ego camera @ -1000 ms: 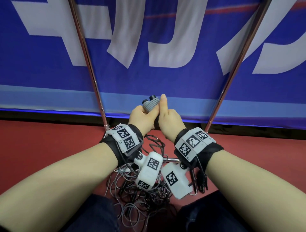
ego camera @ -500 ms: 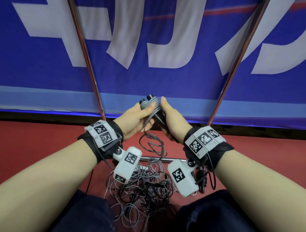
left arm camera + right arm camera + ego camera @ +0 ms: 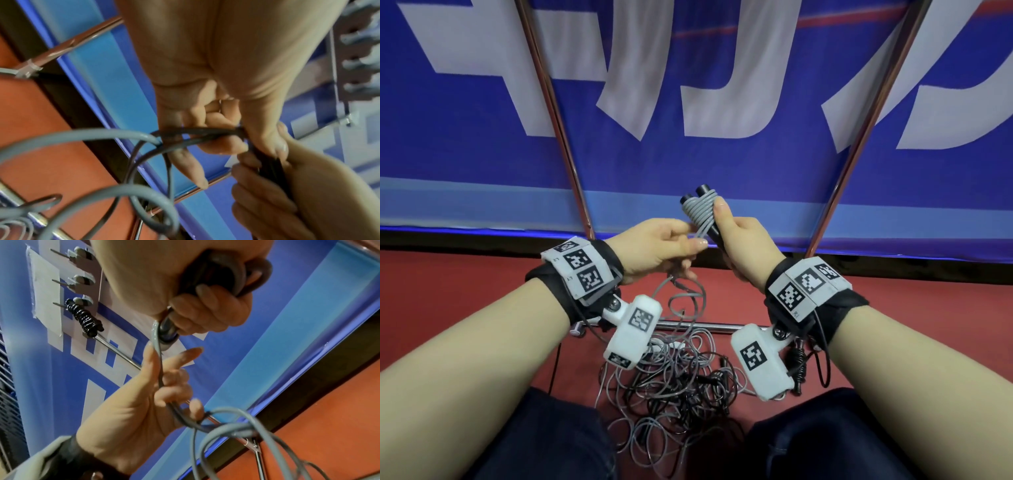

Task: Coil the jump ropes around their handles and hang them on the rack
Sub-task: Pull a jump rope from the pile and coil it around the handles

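Two black cylindrical plastic handles (image 3: 709, 219), half-wrapped in grey rubber cord (image 3: 697, 214), sit in our right hand's (image 3: 739, 246) fist while our left hand (image 3: 657, 250) pinches the trailing cord; slack could loosen coils, and the floor tangle (image 3: 674, 377) may snag.

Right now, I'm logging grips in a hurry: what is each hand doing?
Left hand: pinching the loose gray rope below the coils.
Right hand: closed around the two handles.
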Available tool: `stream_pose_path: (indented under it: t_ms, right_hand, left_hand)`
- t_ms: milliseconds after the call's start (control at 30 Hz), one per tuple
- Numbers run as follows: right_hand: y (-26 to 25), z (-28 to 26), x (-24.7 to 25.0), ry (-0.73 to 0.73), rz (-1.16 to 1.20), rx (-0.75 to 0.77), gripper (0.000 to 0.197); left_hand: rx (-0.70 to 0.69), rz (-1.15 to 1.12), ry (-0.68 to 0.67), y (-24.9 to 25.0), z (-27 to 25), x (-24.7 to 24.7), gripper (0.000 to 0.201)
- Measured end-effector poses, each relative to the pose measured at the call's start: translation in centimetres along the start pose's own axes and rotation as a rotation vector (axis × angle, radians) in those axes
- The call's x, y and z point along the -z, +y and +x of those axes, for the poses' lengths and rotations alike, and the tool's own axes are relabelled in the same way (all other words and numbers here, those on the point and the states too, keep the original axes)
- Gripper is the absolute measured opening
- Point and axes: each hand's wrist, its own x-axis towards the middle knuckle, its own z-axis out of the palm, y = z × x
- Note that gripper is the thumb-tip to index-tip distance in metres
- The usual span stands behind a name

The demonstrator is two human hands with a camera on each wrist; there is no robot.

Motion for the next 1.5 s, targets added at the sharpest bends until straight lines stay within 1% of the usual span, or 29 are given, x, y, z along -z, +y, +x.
stream_pose_path:
  t_ms: [67, 100, 200, 300, 333, 400, 433, 533, 567, 633, 700, 767, 867, 933, 967, 1000, 1033, 1100, 1133, 1167, 1200, 1233, 1300, 1367, 1400, 1467, 1500]
  right_hand:
    - [0.0, 0.0, 0.2, 0.024, 0.014, -0.013, 0.06]
    - [0.0, -0.1, 0.3, 0.027, 0.02, -0.019, 0.059]
    - [-0.4, -0.4, 0.5, 0.005, 0.069, -0.033, 0.059]
    - [-0.8, -0.7, 0.4, -0.053, 0.174, -0.077, 0.066]
    - [-0.9, -0.7, 0.5, -0.071, 0.215, -0.105, 0.066]
    - [-1.0, -0.7, 0.6, -0.104, 0.299, -0.153, 0.064]
    - [-0.9, -0.7, 0.7, -0.117, 0.333, -0.161, 0.063]
    - [-0.7, -0.5, 0.8, -0.123, 0.375, -0.169, 0.062]
    - [-0.7, -0.5, 0.8, -0.124, 0.383, -0.17, 0.062]
    - [-0.7, -0.5, 0.8, -0.12, 0.411, -0.173, 0.06]
    - [-0.6, -0.6, 0.8, -0.113, 0.442, -0.183, 0.059]
    - [-0.6, -0.6, 0.7, -0.136, 0.499, -0.191, 0.059]
    - [-0.6, -0.7, 0.7, -0.263, 0.665, -0.216, 0.061]
    - [-0.6, -0.8, 0.7, -0.383, 0.819, -0.266, 0.063]
    - [-0.7, -0.9, 0.7, -0.457, 0.891, -0.295, 0.064]
    - [-0.7, -1.1, 0.8, -0.538, 0.952, -0.317, 0.066]
    - [-0.8, -1.2, 0.8, -0.621, 0.997, -0.33, 0.069]
    - [-1.1, -1.5, 0.8, -0.784, 1.058, -0.347, 0.073]
    - [-1.2, -1.7, 0.8, -0.86, 1.08, -0.354, 0.073]
    - [-1.4, -1.8, 0.8, -0.932, 1.105, -0.357, 0.07]
    - [-1.5, -1.8, 0.8, -1.004, 1.132, -0.357, 0.067]
    - [-1.5, -1.8, 0.7, -1.074, 1.155, -0.356, 0.062]
    - [-1.6, -1.9, 0.6, -1.174, 1.194, -0.335, 0.051]
    - [-1.4, -2.0, 0.5, -1.207, 1.23, -0.313, 0.047]
    - [-1.5, -2.1, 0.4, -1.209, 1.237, -0.29, 0.04]
    - [-1.7, -2.4, 0.3, -1.187, 1.223, -0.245, 0.02]
    - [-1.8, -2.5, 0.3, -1.175, 1.22, -0.236, 0.016]
  left_hand:
    - [0.028, 0.08, 0.014, -0.4, 0.0, -0.2, 0.021]
    - [0.025, 0.088, 0.029, -0.4, 0.1, -0.2, 0.023]
    - [-0.049, 0.064, 0.084, -0.6, 0.1, 0.1, 0.019]
    - [-0.111, -0.034, 0.075, -0.4, 0.1, 0.2, 0.021]
    - [-0.131, -0.043, 0.07, -0.3, 0.1, 0.2, 0.021]
    - [-0.185, 0.009, 0.068, 0.1, 0.1, 0.0, 0.022]
    - [-0.21, 0.039, 0.068, 0.3, 0.1, -0.1, 0.026]
    - [-0.213, 0.173, 0.135, 1.1, 0.0, -0.7, 0.058]
    - [-0.211, 0.221, 0.16, 1.2, 0.0, -0.9, 0.062]
    - [-0.21, 0.26, 0.169, 1.0, 0.1, -0.9, 0.061]
    - [-0.2, 0.228, 0.153, 0.6, 0.4, -0.7, 0.055]
    - [-0.193, 0.198, 0.125, 0.6, 0.5, -0.7, 0.047]
    - [-0.243, 0.182, 0.092, 0.8, 0.4, -0.6, 0.034]
    - [-0.271, 0.173, 0.086, 0.7, 0.4, -0.4, 0.024]
    - [-0.274, 0.165, 0.084, 0.6, 0.3, -0.2, 0.024]
    - [-0.273, 0.152, 0.083, 0.6, 0.3, -0.1, 0.033]
    - [-0.269, 0.138, 0.087, 0.5, 0.3, 0.1, 0.05]
    - [-0.277, 0.091, 0.101, 0.4, 0.4, 0.5, 0.091]
    - [-0.283, 0.067, 0.108, 0.4, 0.5, 0.7, 0.106]
    - [-0.288, 0.047, 0.108, 0.5, 0.4, 0.7, 0.112]
    - [-0.288, 0.021, 0.105, 0.6, 0.5, 0.7, 0.107]
    - [-0.279, -0.016, 0.091, 0.7, 0.4, 0.6, 0.097]
    - [-0.259, -0.079, 0.034, 1.0, 0.4, 0.4, 0.081]
    - [-0.257, -0.077, 0.0, 1.1, 0.4, 0.1, 0.068]
    - [-0.262, -0.086, -0.016, 1.2, 0.3, 0.1, 0.066]
    - [-0.255, -0.135, -0.042, 1.2, 0.3, 0.0, 0.066]
    - [-0.255, -0.164, -0.041, 1.3, 0.2, 0.0, 0.064]
